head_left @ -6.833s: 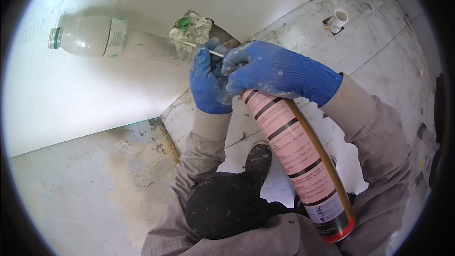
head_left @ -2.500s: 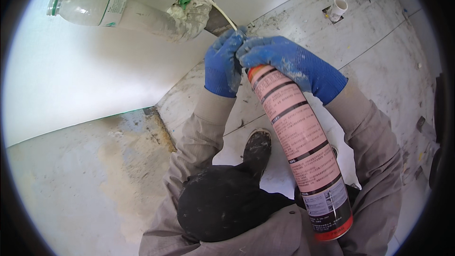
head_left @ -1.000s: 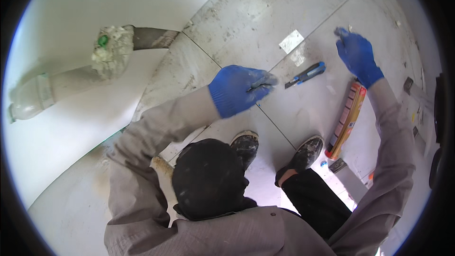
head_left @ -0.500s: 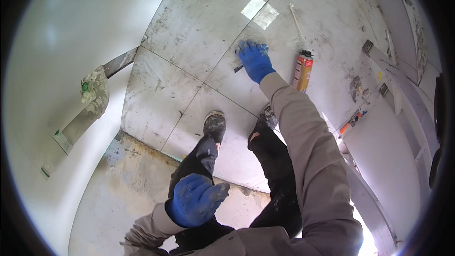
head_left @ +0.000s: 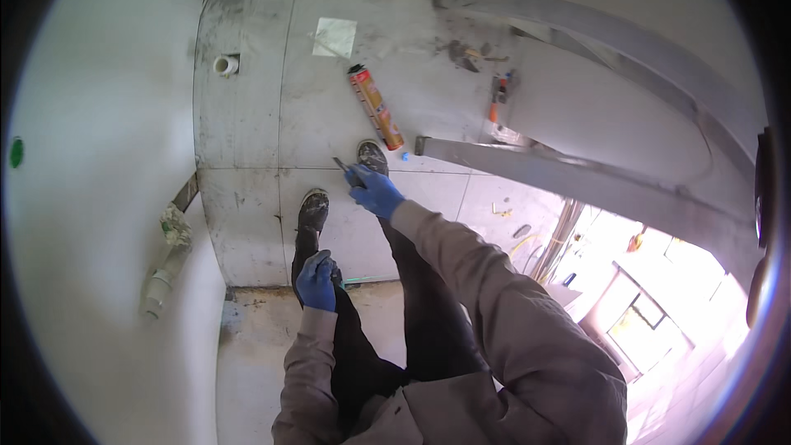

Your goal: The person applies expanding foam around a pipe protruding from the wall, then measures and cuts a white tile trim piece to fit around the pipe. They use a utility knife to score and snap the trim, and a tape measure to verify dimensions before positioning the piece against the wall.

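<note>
My right hand [head_left: 375, 192], in a blue glove, is closed around a slim tool with a dark flat blade [head_left: 339, 164]; its exact kind is hard to make out. It is held above the tiles near my right shoe [head_left: 372, 156]. Just beyond is a red and gold spray foam can [head_left: 376, 109] with a black top; I cannot tell whether it stands or lies. My left hand [head_left: 316, 282], also blue-gloved, hovers by my left leg with its fingers curled in. Whatever it may hold is hidden.
A white pipe stub [head_left: 225, 65] rises from the floor at the far left, with a pale square [head_left: 335, 36] to its right. Long metal bars [head_left: 535, 166] cross the right side, near an orange-handled tool [head_left: 494, 110]. A pipe [head_left: 175, 239] runs along the left wall.
My right hand has left the floor and come back toward me with the bladed tool. My view has turned, showing a bright opening at lower right. My left hand stays curled near my leg.
</note>
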